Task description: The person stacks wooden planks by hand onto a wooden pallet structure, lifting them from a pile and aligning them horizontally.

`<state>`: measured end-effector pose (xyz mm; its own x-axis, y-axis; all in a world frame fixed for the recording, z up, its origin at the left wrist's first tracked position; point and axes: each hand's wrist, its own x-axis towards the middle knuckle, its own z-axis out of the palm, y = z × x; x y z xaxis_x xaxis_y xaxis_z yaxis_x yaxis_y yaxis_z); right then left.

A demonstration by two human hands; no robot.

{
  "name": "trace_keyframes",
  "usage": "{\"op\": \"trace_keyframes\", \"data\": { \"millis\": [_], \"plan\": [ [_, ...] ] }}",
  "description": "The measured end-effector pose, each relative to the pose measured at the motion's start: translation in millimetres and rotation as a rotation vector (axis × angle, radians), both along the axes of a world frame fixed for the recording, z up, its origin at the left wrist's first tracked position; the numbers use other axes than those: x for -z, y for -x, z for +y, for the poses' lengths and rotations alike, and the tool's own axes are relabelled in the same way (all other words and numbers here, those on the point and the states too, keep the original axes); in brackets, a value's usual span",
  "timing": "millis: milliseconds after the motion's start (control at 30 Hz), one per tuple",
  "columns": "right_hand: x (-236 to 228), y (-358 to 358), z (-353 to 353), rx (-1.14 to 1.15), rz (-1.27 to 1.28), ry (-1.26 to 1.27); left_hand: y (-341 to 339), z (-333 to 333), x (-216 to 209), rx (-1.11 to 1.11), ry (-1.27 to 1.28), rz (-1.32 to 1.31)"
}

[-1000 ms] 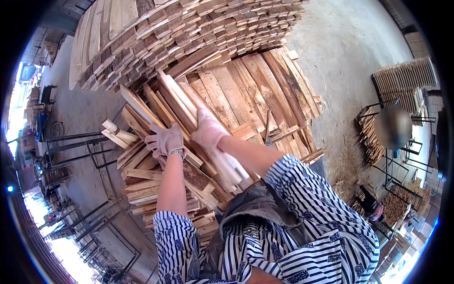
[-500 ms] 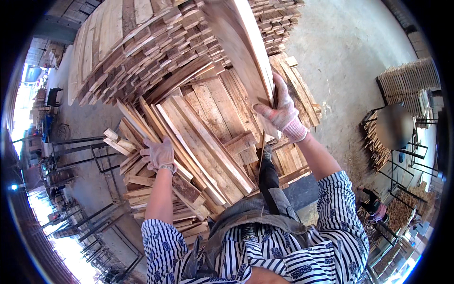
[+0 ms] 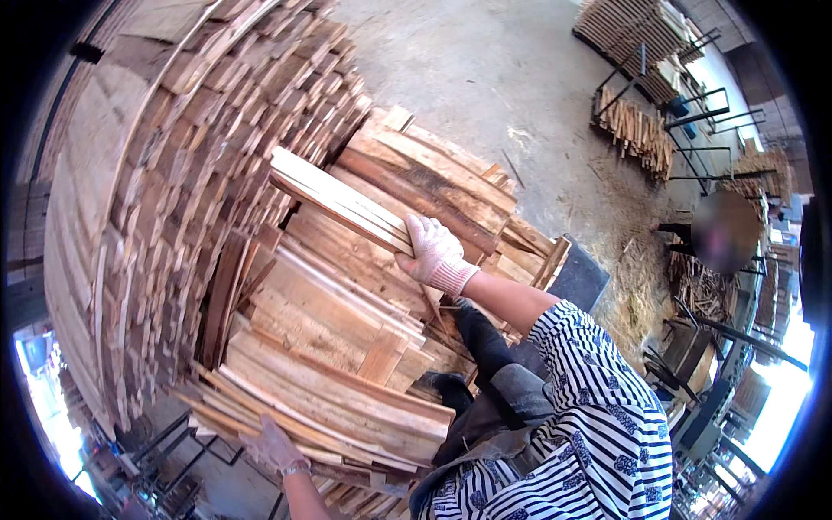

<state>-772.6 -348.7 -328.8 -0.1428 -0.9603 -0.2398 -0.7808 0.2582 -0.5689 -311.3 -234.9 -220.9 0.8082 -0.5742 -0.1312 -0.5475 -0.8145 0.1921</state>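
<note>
A pale sawn wooden board [image 3: 340, 199] is gripped near its near end by my gloved right hand [image 3: 438, 251]. It points away to the far left, above the lower boards. At the lower left, my gloved left hand [image 3: 274, 447] rests its outstretched fingers against the edge of a layer of long planks [image 3: 321, 381]. A watch is on that wrist. Under the right hand lie more loose boards [image 3: 338, 230], some bark-edged, and a short wood block [image 3: 382, 354].
A tall stack of boards [image 3: 182, 199] rises on the left. My legs [image 3: 485, 334] stand among the planks. On the right are a dark flat panel [image 3: 579, 273], wood shavings [image 3: 637, 303], metal racks with sticks [image 3: 637, 130], and another person [image 3: 726, 234].
The view has turned to the right. The board in my right hand has swung from steeply raised to a lower slant toward the far left. My left hand remains at the planks' left side.
</note>
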Motion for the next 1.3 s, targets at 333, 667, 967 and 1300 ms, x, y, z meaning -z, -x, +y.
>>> {"op": "trace_keyframes", "data": {
  "millis": [333, 667, 967, 1300],
  "plan": [
    [132.0, 35.6, -19.7, 0.069, 0.209, -0.192, -10.2, -0.8, 5.4, 0.028, 0.112, 0.133],
    [76.3, 182.5, -76.8, 0.113, -0.415, -0.316, -30.4, 15.2, 17.0, 0.032, 0.307, 0.314],
    [195.2, 218.3, -133.6, -0.041, -0.256, -0.435, 63.4, -33.2, -29.9, 0.079, 0.029, 0.148],
    [142.0, 180.5, -143.1, -0.089, 0.111, -0.226, 86.9, -49.5, -45.3, 0.100, -0.006, 0.065]
  ]
}}
